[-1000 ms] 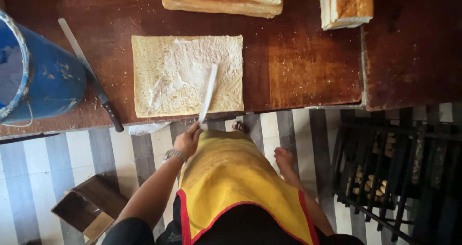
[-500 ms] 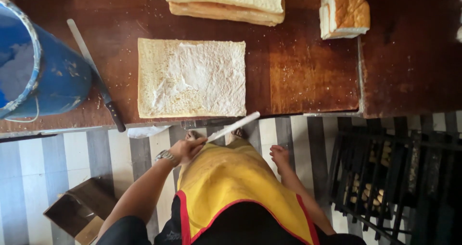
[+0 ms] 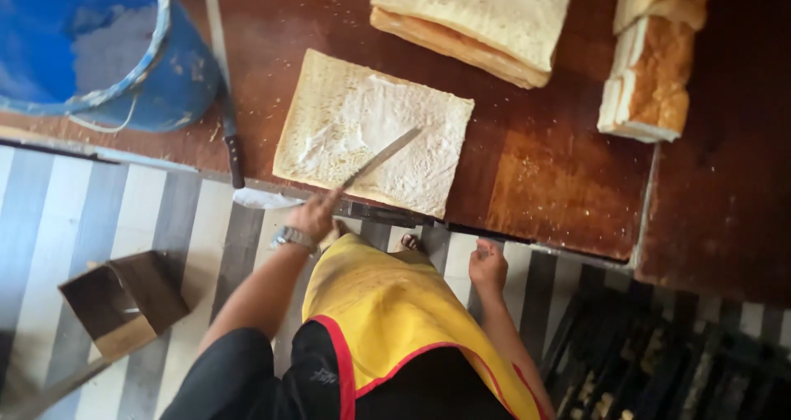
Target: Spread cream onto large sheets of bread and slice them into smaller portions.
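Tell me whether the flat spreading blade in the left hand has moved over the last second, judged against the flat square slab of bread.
Yes. The spreading blade came off the bread slab toward its near edge, then returned onto the slab's surface.

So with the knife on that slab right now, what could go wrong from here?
The bread slab overhangs the table's front edge, so pressure from the spreading knife in the left hand might tip or drag it off. The right hand hangs free, so nothing steadies it. The long knife near the blue bucket could get knocked.
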